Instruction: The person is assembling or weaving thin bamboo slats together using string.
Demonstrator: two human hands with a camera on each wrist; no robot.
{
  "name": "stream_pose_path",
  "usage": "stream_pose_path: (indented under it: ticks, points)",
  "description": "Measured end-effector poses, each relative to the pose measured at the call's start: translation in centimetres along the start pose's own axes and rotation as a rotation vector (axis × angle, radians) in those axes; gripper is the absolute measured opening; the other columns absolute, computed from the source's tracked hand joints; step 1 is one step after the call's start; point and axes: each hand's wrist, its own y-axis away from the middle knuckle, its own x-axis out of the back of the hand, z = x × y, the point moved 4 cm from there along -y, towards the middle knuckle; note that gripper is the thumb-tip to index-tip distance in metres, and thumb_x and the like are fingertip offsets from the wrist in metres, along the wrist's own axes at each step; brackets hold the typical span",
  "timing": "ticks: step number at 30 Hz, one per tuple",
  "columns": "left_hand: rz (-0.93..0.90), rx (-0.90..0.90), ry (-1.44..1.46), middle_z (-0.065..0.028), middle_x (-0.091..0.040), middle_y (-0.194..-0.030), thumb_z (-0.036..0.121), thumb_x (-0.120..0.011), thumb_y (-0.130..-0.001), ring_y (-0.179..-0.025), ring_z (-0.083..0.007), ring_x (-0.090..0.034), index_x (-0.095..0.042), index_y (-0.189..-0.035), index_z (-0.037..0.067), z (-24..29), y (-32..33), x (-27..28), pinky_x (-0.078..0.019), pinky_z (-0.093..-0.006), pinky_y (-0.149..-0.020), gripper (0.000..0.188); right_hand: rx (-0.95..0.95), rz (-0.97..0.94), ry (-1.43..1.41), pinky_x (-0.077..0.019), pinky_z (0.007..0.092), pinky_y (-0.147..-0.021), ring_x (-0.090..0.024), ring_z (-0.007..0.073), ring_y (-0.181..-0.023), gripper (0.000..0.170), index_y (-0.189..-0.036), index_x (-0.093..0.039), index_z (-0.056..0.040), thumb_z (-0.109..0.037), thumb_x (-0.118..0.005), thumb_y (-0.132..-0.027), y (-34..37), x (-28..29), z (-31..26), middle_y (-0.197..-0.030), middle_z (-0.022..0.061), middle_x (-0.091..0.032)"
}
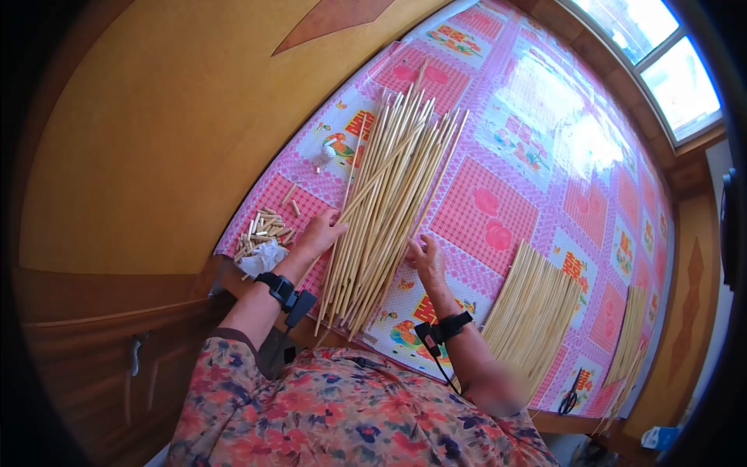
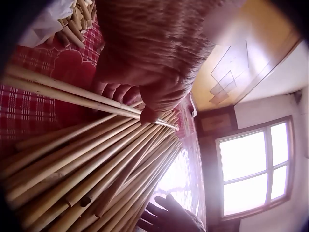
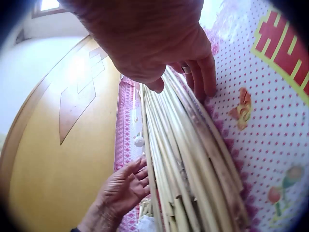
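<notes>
A large loose bundle of thin, pale wooden sticks lies on the patterned tablecloth before me, its ends uneven and a few sticks crossing slantwise. My left hand is at the bundle's left side, its fingertips right at the outermost sticks. In the left wrist view, the thumb overlaps two sticks lying apart from the rest. On the opposite side, my right hand has its fingers loosely bent beside the sticks. The right wrist view shows its thumb and fingers spread over the bundle's width.
Short cut stick pieces and a crumpled white wrapping lie left of the bundle. A small white object sits farther back. To the right are a flat row of sticks, another stack and black-handled scissors.
</notes>
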Motion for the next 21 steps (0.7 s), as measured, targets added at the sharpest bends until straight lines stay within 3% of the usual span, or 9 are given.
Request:
stream_pose_path:
  ticks: [2,6,7,8,10,12,15,19,21]
  points:
    - [-0.078,0.070,0.053,-0.0161,-0.063,-0.087,0.027,-0.062,-0.073,-0.077,-0.0233,-0.062,-0.055,-0.104,-0.001,3.3,0.5,-0.2,-0.0475,-0.0318,-0.070,0.043,0.140,0.010,0.070,-0.0483,0.0352,-0.061,-0.062,0.0270,-0.066,0.046,-0.104,-0.054,0.0039,-0.031,-0.063,-0.076,-1.7,-2.4,0.9,-0.079,0.0182,-0.063]
    - [-0.192,0.255,0.185,-0.0129,-0.063,-0.084,0.031,-0.064,-0.074,-0.075,-0.0203,-0.062,-0.057,-0.101,0.000,3.0,0.3,-2.5,-0.0480,-0.0314,-0.068,0.042,0.075,-0.155,-0.016,-0.0479,0.0366,-0.063,-0.063,0.0287,-0.072,0.046,-0.097,-0.058,0.0051,-0.034,-0.063,-0.074,-1.4,-5.8,-1.6,-0.080,0.0205,-0.063]
    - [-0.203,0.275,0.369,-0.0101,-0.063,-0.083,0.029,-0.065,-0.075,-0.073,-0.0180,-0.061,-0.058,-0.099,0.000,3.7,0.7,-3.1,-0.0487,-0.0304,-0.065,0.039,0.079,-0.196,-0.029,-0.0475,0.0327,-0.059,-0.061,0.0221,-0.070,0.042,-0.100,-0.056,0.0043,-0.031,-0.061,-0.077,-0.9,-6.4,-2.4,-0.079,0.0153,-0.062]
    - [-0.206,0.271,0.364,-0.0101,-0.063,-0.083,0.029,-0.065,-0.075,-0.073,-0.0180,-0.061,-0.058,-0.099,0.000,4.4,0.9,-3.2,-0.0487,-0.0304,-0.065,0.039,0.083,-0.239,-0.042,-0.0471,0.0289,-0.055,-0.059,0.0155,-0.068,0.040,-0.103,-0.054,0.0035,-0.028,-0.059,-0.079,-0.6,-7.0,-2.8,-0.078,0.0102,-0.061]
    - [-0.222,0.311,0.516,-0.0059,-0.061,-0.083,0.027,-0.063,-0.079,-0.071,-0.0128,-0.059,-0.056,-0.101,-0.001,5.2,1.4,-3.4,-0.0483,-0.0269,-0.062,0.036,0.028,-0.274,-0.217,-0.0468,0.0296,-0.062,-0.058,0.0149,-0.072,0.038,-0.103,-0.054,0.0018,-0.028,-0.056,-0.081,0.0,-7.7,-2.7,-0.081,0.0088,-0.061]
    - [-0.256,0.301,0.610,-0.0060,-0.061,-0.087,0.023,-0.063,-0.078,-0.075,-0.0154,-0.060,-0.055,-0.104,0.001,5.2,1.4,-3.6,-0.0493,-0.0293,-0.067,0.035,0.059,-0.355,-0.393,-0.0456,0.0283,-0.069,-0.057,0.0144,-0.079,0.038,-0.106,-0.052,0.0014,-0.029,-0.052,-0.084,1.1,-7.7,-3.9,-0.088,0.0079,-0.060]
    - [-0.332,0.227,0.619,-0.0070,-0.059,-0.094,0.019,-0.063,-0.078,-0.081,-0.0141,-0.058,-0.051,-0.109,0.000,6.1,1.4,-3.5,-0.0485,-0.0285,-0.071,0.038,0.165,-0.283,-0.461,-0.0443,0.0280,-0.074,-0.056,0.0143,-0.086,0.041,-0.109,-0.050,0.0024,-0.032,-0.048,-0.087,0.9,-8.7,-2.0,-0.092,0.0075,-0.059]
    - [-0.340,0.150,0.620,-0.0091,-0.057,-0.101,0.015,-0.066,-0.074,-0.089,-0.0148,-0.055,-0.046,-0.114,0.000,6.2,0.6,-3.2,-0.0466,-0.0283,-0.077,0.047,0.154,-0.344,-0.668,-0.0448,0.0289,-0.077,-0.055,0.0157,-0.088,0.045,-0.114,-0.046,0.0020,-0.036,-0.044,-0.089,2.5,-8.9,-3.9,-0.099,0.0090,-0.057]
    - [-0.343,0.091,0.584,-0.0094,-0.056,-0.102,0.013,-0.067,-0.073,-0.091,-0.0153,-0.055,-0.045,-0.115,0.000,6.6,0.2,-2.5,-0.0461,-0.0286,-0.078,0.049,0.084,-0.265,-0.920,-0.0454,0.0299,-0.079,-0.056,0.0174,-0.090,0.048,-0.119,-0.041,0.0003,-0.038,-0.040,-0.090,3.4,-8.9,-5.2,-0.104,0.0113,-0.055]
